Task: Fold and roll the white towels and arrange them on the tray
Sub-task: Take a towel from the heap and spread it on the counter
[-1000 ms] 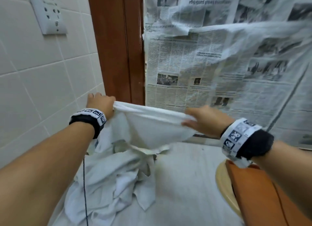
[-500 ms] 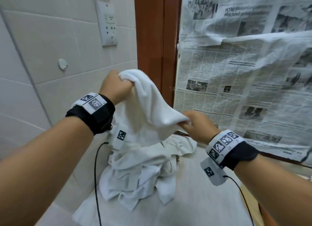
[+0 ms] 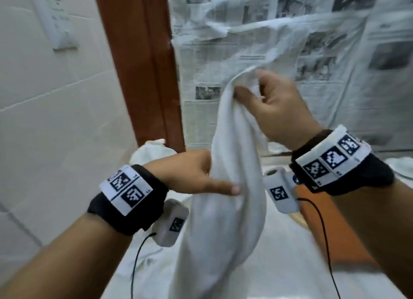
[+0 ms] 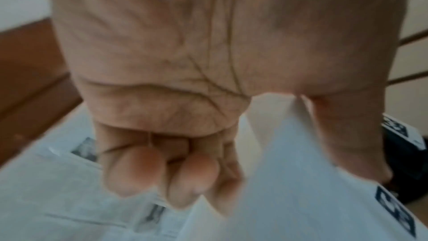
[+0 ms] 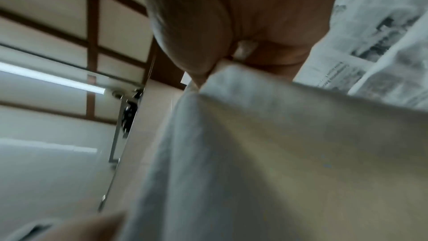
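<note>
A white towel (image 3: 230, 198) hangs lengthwise in the air over the table. My right hand (image 3: 248, 90) is raised and pinches its top end between thumb and fingers; the right wrist view shows the towel (image 5: 277, 153) falling away from that pinch. Lower down, my left hand (image 3: 214, 180) grips the towel at mid-height, thumb across the front and fingers behind. In the left wrist view the fingers are curled and the towel (image 4: 301, 190) runs out between thumb and palm. An orange tray (image 3: 339, 236) lies on the right, partly hidden by my right forearm.
More crumpled white towels (image 3: 152, 151) lie at the back left against the tiled wall (image 3: 55, 131). A white cloth (image 3: 279, 265) covers the table. Newspaper sheets (image 3: 312, 52) cover the surface behind, next to a brown door frame (image 3: 145, 64).
My right hand has risen, lifting the towel end high. My left hand has come down from the top to the towel's middle. The towel now hangs long.
</note>
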Tool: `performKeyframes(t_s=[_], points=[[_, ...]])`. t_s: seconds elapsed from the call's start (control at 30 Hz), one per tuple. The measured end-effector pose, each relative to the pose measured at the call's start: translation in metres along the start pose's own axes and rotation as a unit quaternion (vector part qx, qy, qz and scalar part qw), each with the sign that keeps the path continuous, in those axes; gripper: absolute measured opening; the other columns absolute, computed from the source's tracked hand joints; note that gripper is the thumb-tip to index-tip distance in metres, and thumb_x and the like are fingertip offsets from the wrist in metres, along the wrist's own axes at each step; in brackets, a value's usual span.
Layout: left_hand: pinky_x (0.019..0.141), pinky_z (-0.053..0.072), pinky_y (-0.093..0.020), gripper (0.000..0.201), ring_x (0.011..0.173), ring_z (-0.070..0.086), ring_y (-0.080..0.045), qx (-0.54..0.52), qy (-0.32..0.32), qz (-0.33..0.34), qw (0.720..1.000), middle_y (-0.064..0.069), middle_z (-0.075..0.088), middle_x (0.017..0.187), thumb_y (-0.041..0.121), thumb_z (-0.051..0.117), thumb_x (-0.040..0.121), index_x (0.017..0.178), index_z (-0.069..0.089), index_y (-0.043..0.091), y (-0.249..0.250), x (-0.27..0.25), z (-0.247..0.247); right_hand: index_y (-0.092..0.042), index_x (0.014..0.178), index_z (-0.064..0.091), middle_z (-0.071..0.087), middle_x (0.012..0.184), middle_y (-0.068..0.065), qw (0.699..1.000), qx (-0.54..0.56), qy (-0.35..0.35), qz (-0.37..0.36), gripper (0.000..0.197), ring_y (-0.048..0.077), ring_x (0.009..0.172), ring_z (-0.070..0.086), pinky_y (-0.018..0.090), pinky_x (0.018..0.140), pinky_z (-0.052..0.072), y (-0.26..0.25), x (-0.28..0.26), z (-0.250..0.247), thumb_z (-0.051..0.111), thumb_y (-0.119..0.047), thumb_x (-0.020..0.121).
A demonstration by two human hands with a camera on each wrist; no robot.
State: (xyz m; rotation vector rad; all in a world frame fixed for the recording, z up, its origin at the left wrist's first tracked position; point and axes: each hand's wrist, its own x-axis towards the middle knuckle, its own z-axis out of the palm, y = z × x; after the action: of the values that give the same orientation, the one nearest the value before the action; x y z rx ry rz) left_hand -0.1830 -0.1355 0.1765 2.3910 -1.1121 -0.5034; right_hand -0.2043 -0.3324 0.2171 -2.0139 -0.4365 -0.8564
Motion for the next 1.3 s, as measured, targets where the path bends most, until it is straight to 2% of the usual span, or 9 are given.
performKeyframes(t_s=[0.1, 0.27, 0.53, 0.73, 0.83, 0.93, 1.17, 1.23, 1.3], points=[[0.094, 0.054, -0.036, 0.032, 0.103, 0.068, -0.005, -0.206, 0.082, 0.103, 0.97, 0.013, 0.073, 0.107, 0.045, 0.074, 0.082, 0.11, 0.068, 0.031, 0.019, 0.019, 0.027, -0.012, 0.09, 0.068, 0.068, 0.079, 0.001, 0.997, -0.068, -0.029, 0.026, 0.016, 0.012, 0.072, 0.062, 0.026, 0.064, 0.046, -0.002, -0.028, -0.011, 0.065, -0.027, 0.095], [0.088, 0.053, -0.056, 0.027, 0.1, 0.069, -0.033, -0.328, 0.234, 0.144, 0.904, -0.014, 0.073, 0.103, 0.032, 0.056, 0.095, 0.106, 0.069, 0.011, 0.035, 0.039, 0.065, -0.016, 0.094, 0.068, 0.072, 0.092, 0.013, 0.986, 0.003, 0.002, 0.166, 0.031, 0.019, 0.084, 0.068, 0.045, 0.075, 0.054, 0.018, -0.089, -0.044, 0.076, -0.045, 0.082], [0.06, 0.05, -0.024, 0.019, 0.066, 0.062, -0.01, -0.412, 0.336, 0.154, 0.833, 0.007, 0.067, 0.07, 0.02, 0.055, 0.101, 0.083, 0.061, 0.017, 0.075, 0.028, 0.073, -0.023, 0.119, 0.068, 0.073, 0.114, -0.01, 0.898, 0.012, -0.297, 0.324, 0.028, 0.006, 0.106, 0.068, 0.033, 0.095, 0.054, 0.054, -0.218, -0.06, 0.069, -0.03, 0.091], [0.06, 0.044, -0.033, 0.025, 0.064, 0.055, -0.009, -0.205, 0.435, 0.048, 0.875, 0.015, 0.059, 0.066, 0.037, 0.054, 0.097, 0.076, 0.058, 0.026, 0.062, 0.037, 0.104, -0.006, 0.104, 0.063, 0.062, 0.087, 0.009, 0.899, -0.066, -0.161, 0.401, 0.02, 0.024, 0.075, 0.058, 0.051, 0.069, 0.051, 0.099, -0.241, -0.11, 0.049, -0.02, 0.103], [0.071, 0.043, -0.04, 0.026, 0.084, 0.061, -0.033, -0.046, 0.403, -0.055, 0.912, -0.01, 0.066, 0.085, 0.035, 0.049, 0.098, 0.09, 0.059, 0.011, 0.026, 0.046, 0.148, -0.019, 0.093, 0.063, 0.058, 0.075, -0.003, 0.923, -0.08, 0.001, 0.376, 0.015, 0.003, 0.057, 0.05, 0.027, 0.057, 0.041, 0.115, -0.235, -0.143, 0.051, -0.017, 0.102], [0.075, 0.044, -0.042, 0.029, 0.091, 0.061, -0.038, 0.016, 0.318, -0.15, 0.936, -0.022, 0.066, 0.095, 0.029, 0.048, 0.1, 0.095, 0.058, 0.003, 0.0, 0.043, 0.205, -0.019, 0.091, 0.065, 0.063, 0.078, -0.003, 0.936, -0.047, 0.07, 0.342, 0.011, 0.005, 0.066, 0.054, 0.024, 0.061, 0.043, 0.124, -0.239, -0.158, 0.057, -0.019, 0.099], [0.099, 0.043, -0.044, 0.036, 0.128, 0.047, -0.029, 0.108, 0.024, -0.314, 0.943, -0.007, 0.048, 0.145, 0.028, 0.041, 0.097, 0.131, 0.052, 0.022, -0.059, 0.011, 0.35, -0.005, 0.092, 0.07, 0.068, 0.08, 0.002, 0.897, -0.08, -0.262, 0.347, 0.014, 0.005, 0.069, 0.057, 0.024, 0.064, 0.044, 0.134, -0.318, -0.108, 0.059, -0.013, 0.097], [0.104, 0.037, -0.044, 0.045, 0.143, 0.028, -0.03, 0.193, -0.05, -0.31, 0.93, -0.007, 0.02, 0.161, 0.027, 0.045, 0.097, 0.141, 0.044, 0.02, -0.064, -0.006, 0.382, -0.007, 0.093, 0.069, 0.066, 0.084, -0.001, 0.871, -0.099, -0.338, 0.342, 0.015, 0.011, 0.076, 0.06, 0.029, 0.072, 0.045, 0.138, -0.346, -0.095, 0.059, -0.017, 0.097], [0.097, 0.043, -0.042, 0.041, 0.13, 0.045, -0.036, 0.236, -0.049, -0.252, 0.937, -0.016, 0.034, 0.154, 0.028, 0.041, 0.095, 0.132, 0.051, 0.014, -0.053, -0.014, 0.393, -0.008, 0.099, 0.07, 0.064, 0.089, -0.001, 0.848, -0.096, -0.365, 0.371, 0.018, 0.015, 0.082, 0.058, 0.029, 0.076, 0.045, 0.141, -0.365, -0.089, 0.058, -0.022, 0.098]])
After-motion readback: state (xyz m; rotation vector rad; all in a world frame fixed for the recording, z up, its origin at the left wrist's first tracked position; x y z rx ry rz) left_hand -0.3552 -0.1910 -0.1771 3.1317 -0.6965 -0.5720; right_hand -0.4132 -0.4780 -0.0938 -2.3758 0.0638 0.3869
